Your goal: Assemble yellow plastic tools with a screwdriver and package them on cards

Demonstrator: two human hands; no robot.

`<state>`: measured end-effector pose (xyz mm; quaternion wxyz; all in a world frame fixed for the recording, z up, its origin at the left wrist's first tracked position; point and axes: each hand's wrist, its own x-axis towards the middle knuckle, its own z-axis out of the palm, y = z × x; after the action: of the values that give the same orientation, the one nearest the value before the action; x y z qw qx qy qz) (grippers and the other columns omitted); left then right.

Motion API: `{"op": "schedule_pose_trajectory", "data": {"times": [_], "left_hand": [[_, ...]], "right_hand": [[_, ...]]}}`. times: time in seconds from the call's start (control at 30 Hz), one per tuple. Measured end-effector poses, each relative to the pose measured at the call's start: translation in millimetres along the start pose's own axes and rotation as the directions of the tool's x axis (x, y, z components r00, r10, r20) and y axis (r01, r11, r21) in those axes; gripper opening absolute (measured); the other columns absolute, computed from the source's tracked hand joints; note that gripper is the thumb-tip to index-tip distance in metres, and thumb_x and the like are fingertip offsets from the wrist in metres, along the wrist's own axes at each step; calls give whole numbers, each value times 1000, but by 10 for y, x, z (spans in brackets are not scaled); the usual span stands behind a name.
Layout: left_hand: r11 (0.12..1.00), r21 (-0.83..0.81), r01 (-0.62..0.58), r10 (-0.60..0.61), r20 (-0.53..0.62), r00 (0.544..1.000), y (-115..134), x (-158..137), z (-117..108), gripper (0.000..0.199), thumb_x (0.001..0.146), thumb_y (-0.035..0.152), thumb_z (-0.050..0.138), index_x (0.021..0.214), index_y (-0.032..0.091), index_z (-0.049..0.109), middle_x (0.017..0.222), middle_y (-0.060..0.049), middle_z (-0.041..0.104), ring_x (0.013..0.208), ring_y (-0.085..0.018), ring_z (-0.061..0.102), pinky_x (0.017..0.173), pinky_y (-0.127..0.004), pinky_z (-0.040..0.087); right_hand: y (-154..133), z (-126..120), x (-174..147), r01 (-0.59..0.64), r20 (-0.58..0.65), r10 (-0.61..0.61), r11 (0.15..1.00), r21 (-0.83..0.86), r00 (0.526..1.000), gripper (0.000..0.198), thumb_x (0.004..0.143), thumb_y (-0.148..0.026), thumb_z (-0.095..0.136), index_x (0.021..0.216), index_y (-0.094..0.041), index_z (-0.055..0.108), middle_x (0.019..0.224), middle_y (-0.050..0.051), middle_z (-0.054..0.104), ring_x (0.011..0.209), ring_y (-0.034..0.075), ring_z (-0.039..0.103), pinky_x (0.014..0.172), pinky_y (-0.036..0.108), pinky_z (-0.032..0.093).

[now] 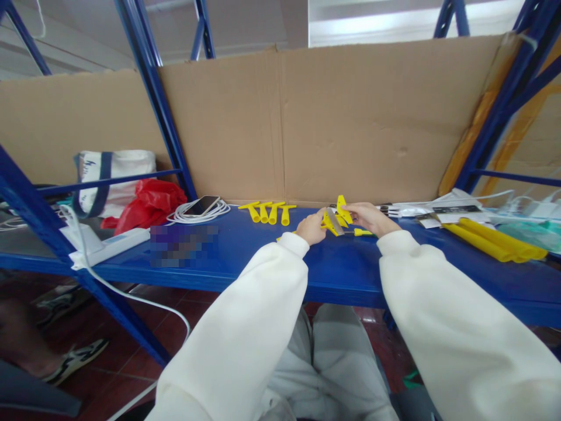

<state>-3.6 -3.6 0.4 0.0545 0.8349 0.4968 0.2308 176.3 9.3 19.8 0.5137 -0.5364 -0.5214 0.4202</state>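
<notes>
My left hand (312, 227) is closed on a flat silver-grey blade (335, 223) with a yellow part beside it. Fingers of my right hand (370, 217) pinch a yellow plastic piece (342, 208) with a flared end, held up close to the blade. The two hands work close together just above the blue shelf (263, 263). Under them lies a thin tool with a yellow handle (363, 232). Several yellow T-shaped pieces with hollow round ends (272, 214) stand in a row left of my left hand. How the held parts join is too small to tell.
Yellow tubes (495, 241) and flat packets (456, 204) lie to the right. At left are a phone (203, 206) on a coiled white cable, a red bag (153, 202) and a white power strip (114, 244). Cardboard (359, 123) walls the back. Another person's foot (74, 359) shows below left.
</notes>
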Motion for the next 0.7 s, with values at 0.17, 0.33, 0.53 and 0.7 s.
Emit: {"op": "schedule_pose_trajectory", "data": {"times": [0.17,0.33,0.53,0.7], "left_hand": [[1000,-10,10,-10,-6,1000,-8,13,14,65,88,19,62,148,24,39,126,-12,68,118,-25,65,99,-35,50],[1000,-28,-1,0,-19,1000,-13,9,14,67,88,20,61,150,23,36,126,-12,69,118,-25,65,98,-35,50],[1000,6,9,-9,-7,1000,6,-15,-9,66,89,20,59,151,23,35,126,-12,69,118,-26,65,97,-36,51],[1000,12,11,-11,-5,1000,6,-11,-13,65,89,20,58,151,22,36,125,-11,69,118,-26,65,97,-35,51]], "right_hand": [[50,70,-19,70,32,-66,982,-176,997,33,67,-39,82,61,-15,59,51,-3,48,48,8,39,46,22,30],[57,93,-29,136,113,-110,954,-268,988,37,64,-45,80,59,-16,59,47,-5,44,47,7,35,46,22,25],[69,114,-41,171,104,-145,935,-312,984,43,58,-53,79,59,-17,57,47,-6,42,49,7,34,48,23,25],[87,127,-27,168,104,-143,935,-313,984,43,56,-55,79,60,-17,58,46,-7,41,49,7,33,47,23,24]]}}
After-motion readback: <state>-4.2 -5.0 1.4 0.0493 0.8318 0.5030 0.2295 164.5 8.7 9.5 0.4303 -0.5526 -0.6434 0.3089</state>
